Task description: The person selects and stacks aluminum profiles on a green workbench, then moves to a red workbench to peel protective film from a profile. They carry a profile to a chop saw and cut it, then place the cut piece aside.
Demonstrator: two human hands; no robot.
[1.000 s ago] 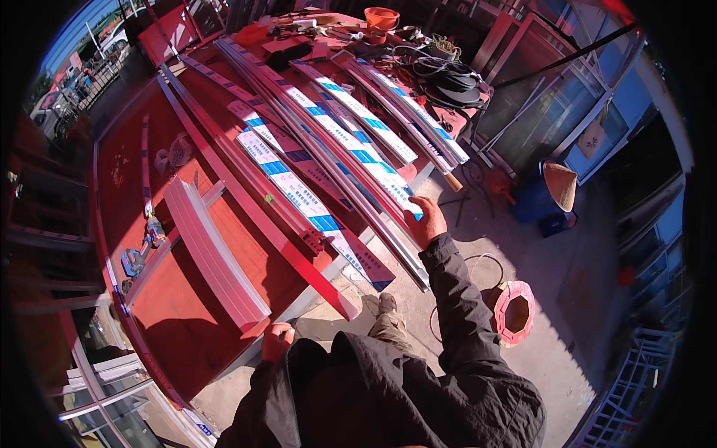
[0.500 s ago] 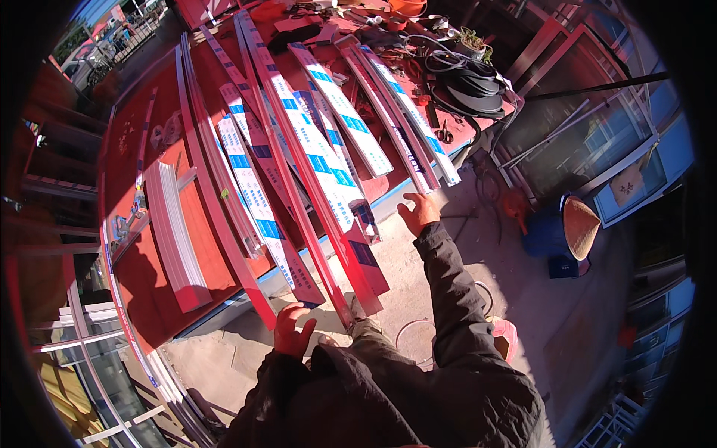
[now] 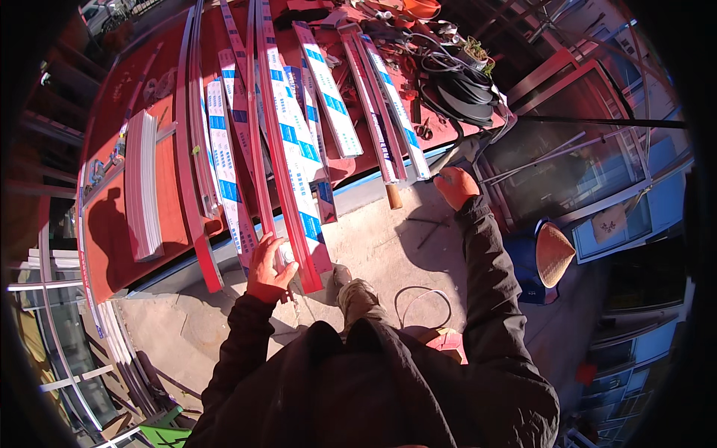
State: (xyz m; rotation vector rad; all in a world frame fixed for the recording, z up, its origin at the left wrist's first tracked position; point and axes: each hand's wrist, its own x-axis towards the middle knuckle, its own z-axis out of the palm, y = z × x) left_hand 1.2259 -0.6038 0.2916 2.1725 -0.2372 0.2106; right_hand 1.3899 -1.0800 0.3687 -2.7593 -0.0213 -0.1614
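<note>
Sunlit concrete floor spreads before the worker, with a pink ring-shaped thing close to the body. Next comes the left hand, at the near end of a narrow reddish profile; its thumb stands away from the fingers, and I cannot tell whether they press on the piece or only surround it. That profile lies lengthwise on the red table, its near end sticking out past the edge, just beside a wider film-covered profile. Well apart from the left, the right hand has bent fingers near the table edge, just beside the end of a blue-and-white strip; what is under them, I cannot see. To my judgement, the step in hand is handling the long profiles by their near ends, and the next move calls for a sure hold on the narrow one, without knocking its neighbours. Farther off, toward the right, I see a coil of black cable, a potted plant and an orange bowl
</note>
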